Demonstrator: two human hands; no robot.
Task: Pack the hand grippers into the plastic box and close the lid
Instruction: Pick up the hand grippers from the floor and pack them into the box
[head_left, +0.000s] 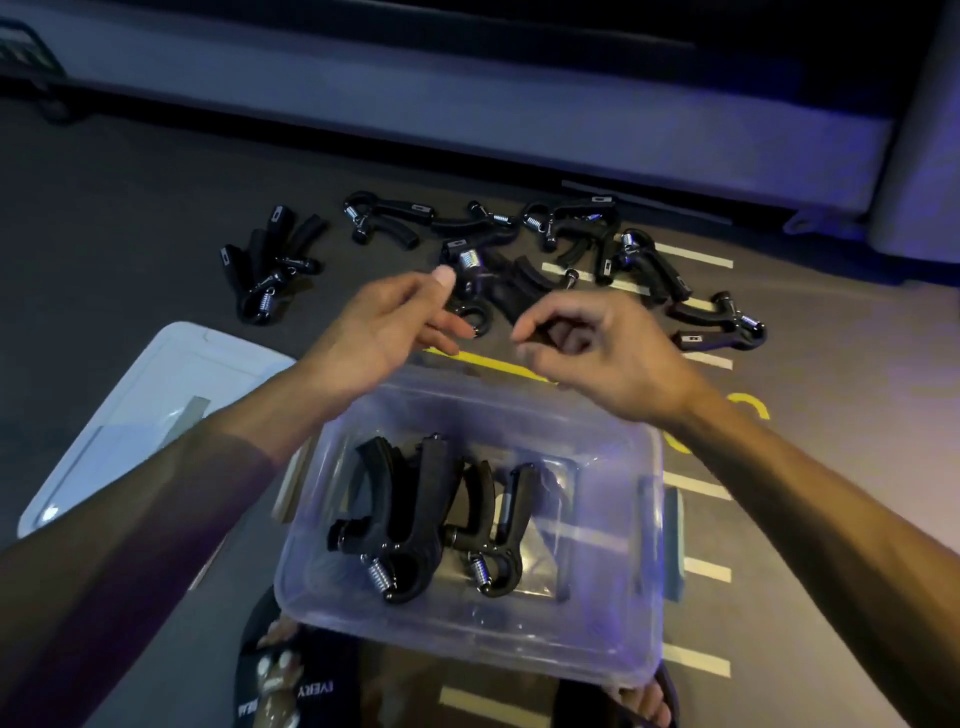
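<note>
A clear plastic box (613, 654) stands open on the floor in front of me, with two black hand grippers (415, 525) lying side by side inside. Its lid (135, 405) lies flat to the left. Several more black hand grippers (545, 249) are scattered on the floor beyond the box. My left hand (384, 327) hovers above the box's far edge, fingers apart, holding nothing. My right hand (597, 353) hovers beside it with fingers loosely curled and nothing in them. Both hands are just short of the nearest loose gripper (467, 270).
The grey floor carries yellow and white tape marks (696, 488) to the right of the box. A long pale ledge (467, 104) runs across the back. A dark cart (31, 67) stands at the far left. My feet in sandals (280, 675) show below the box.
</note>
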